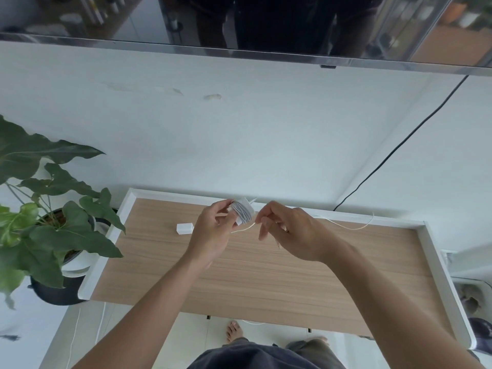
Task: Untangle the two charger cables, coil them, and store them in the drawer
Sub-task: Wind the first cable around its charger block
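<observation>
Left hand (213, 230) grips the coil (243, 213); right hand (288, 230) pinches its cable (343, 225), I think. Light, limp cord: hold the bundle, keep the tail taut.

Soft, even daylight is filling the scene, leaving the white wall (239, 129) pale and bluish and casting only faint shadows on the wooden tabletop (266, 275). Above the tabletop, the glossy dark screen (239, 22) is mirroring the room in hazy, smeared reflections, with a thin bright glint running along its metal edge. The wide lens is bending straight lines to either side of the tabletop, and the plant (53, 209) to its left is looking slightly soft.
</observation>
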A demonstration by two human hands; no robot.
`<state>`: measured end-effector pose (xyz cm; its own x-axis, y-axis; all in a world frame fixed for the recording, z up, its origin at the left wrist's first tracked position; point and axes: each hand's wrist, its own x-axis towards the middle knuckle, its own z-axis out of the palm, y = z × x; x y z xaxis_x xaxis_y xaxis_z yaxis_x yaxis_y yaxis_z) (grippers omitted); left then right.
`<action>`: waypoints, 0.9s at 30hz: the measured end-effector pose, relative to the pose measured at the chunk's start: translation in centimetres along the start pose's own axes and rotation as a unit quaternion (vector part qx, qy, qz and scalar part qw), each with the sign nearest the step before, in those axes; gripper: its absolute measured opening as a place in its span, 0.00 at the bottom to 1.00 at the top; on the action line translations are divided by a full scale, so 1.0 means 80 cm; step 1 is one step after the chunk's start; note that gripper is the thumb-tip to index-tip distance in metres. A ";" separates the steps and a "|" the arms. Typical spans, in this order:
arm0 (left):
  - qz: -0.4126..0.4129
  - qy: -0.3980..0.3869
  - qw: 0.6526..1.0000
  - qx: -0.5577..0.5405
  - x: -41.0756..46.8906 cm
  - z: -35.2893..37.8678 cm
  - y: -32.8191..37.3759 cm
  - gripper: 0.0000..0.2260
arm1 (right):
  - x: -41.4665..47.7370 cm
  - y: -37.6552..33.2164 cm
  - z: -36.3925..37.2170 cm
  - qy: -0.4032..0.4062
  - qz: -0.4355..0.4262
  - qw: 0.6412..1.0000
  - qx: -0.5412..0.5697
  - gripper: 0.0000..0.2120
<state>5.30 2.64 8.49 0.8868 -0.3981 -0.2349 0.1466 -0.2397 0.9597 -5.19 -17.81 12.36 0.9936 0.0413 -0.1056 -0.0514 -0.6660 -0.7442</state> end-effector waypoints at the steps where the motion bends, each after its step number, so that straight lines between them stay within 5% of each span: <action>1: -0.003 -0.005 1.000 0.002 0.000 -0.002 -0.002 0.10 | 0.001 -0.003 -0.003 -0.012 0.005 1.000 0.012 0.08; 5: -0.016 -0.041 0.999 0.018 -0.002 -0.005 -0.002 0.08 | 0.004 -0.010 -0.013 -0.054 0.012 0.996 0.076 0.13; 8: -0.024 -0.087 0.994 0.060 -0.004 -0.004 -0.002 0.12 | 0.008 -0.008 -0.017 -0.083 0.025 0.990 0.113 0.06; 15: -0.036 -0.241 0.968 0.058 -0.008 -0.003 -0.013 0.14 | 0.034 -0.008 -0.026 -0.052 0.073 0.984 0.154 0.07; 19: -0.069 -0.258 0.963 -0.033 -0.011 -0.002 -0.011 0.18 | 0.038 0.002 -0.023 -0.033 0.174 0.957 0.229 0.13; 27: -0.079 -0.281 0.937 -0.191 -0.010 -0.008 -0.017 0.24 | 0.026 0.035 -0.014 -0.025 0.208 0.893 0.399 0.10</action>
<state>4.67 3.81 7.45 0.4864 -0.8133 -0.3192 0.4977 -0.0423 0.8663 -3.12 -20.40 10.80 0.8673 -0.0388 -0.4962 -0.4899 0.1102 -0.8648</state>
